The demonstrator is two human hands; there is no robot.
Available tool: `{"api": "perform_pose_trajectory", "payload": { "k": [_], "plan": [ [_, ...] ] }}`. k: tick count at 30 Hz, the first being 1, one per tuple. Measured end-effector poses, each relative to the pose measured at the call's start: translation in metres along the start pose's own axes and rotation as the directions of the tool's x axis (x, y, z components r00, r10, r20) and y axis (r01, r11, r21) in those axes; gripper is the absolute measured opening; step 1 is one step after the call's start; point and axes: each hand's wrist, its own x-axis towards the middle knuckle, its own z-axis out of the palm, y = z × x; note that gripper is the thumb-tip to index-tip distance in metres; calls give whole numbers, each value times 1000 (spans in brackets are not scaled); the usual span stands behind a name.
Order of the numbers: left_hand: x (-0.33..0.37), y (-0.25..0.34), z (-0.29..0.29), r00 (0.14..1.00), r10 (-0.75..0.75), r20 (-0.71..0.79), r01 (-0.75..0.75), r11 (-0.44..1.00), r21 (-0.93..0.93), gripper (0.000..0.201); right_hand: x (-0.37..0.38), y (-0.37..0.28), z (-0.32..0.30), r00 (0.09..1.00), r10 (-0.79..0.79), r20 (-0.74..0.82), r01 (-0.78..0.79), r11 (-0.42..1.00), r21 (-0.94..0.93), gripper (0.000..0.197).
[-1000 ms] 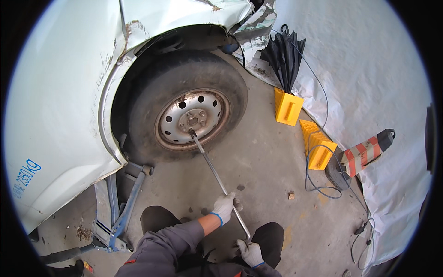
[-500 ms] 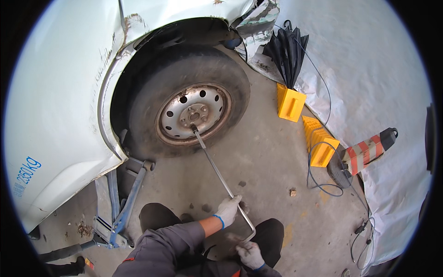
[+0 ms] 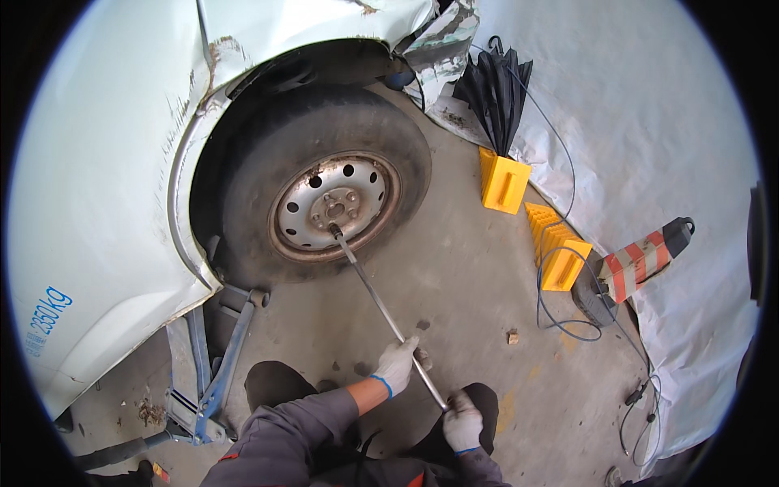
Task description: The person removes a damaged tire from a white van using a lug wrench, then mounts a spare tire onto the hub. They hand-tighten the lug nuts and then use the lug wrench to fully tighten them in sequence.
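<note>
A long steel crank-handled lug wrench (image 3: 373, 292) slants from a lug nut on the wheel down toward my knees. Its socket end sits on the lower nut of the rusty silver steel rim (image 3: 309, 193), inside a worn black tire (image 3: 251, 183). White gloves cover both hands. My left hand (image 3: 397, 367) is closed round the lower part of the shaft. Beyond and to the right of it, nearer my body, my right hand (image 3: 463, 422) is wrapped round the bent end, which its fingers mostly hide.
A blue-grey floor jack (image 3: 215, 373) stands at the left below the dented white vehicle body (image 3: 105, 178). On the right are yellow wheel chocks (image 3: 505, 185), a folded black umbrella (image 3: 497, 97), a red-and-white striped post (image 3: 641, 264) and a looping cable (image 3: 574, 174) beside white sheeting (image 3: 682, 146).
My right hand has moved up and to the right, swinging the wrench's bent end round with it. My left hand keeps its grip on the shaft. The view has shifted slightly.
</note>
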Motion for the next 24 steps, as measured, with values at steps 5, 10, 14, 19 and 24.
{"api": "perform_pose_trajectory", "payload": {
  "k": [5, 10, 14, 19, 24],
  "plan": [
    [21, -18, -25, 1000, -2, 21, 2, 1000, -24, 19, -28, -30, -6, 814, -476, 333, 401, 875, 272, 23],
    [17, -2, -14, 999, 23, 36, -22, 999, -36, 19, 8, -17, -23, 990, -143, 4, 142, 988, 65, 43],
    [13, 7, -5, 999, -26, -48, 22, 997, -81, 19, -14, -14, -3, 766, 133, 629, 16, 974, -225, 40],
    [15, 7, -10, 999, 28, -28, -29, 999, -46, 19, -22, -63, -27, 906, -270, 325, -30, 725, 688, 47],
    [13, 10, -3, 999, 37, -7, -37, 998, -55, 21, -8, -53, -28, 897, -429, 108, 422, 903, 87, 62]
  ]
}}
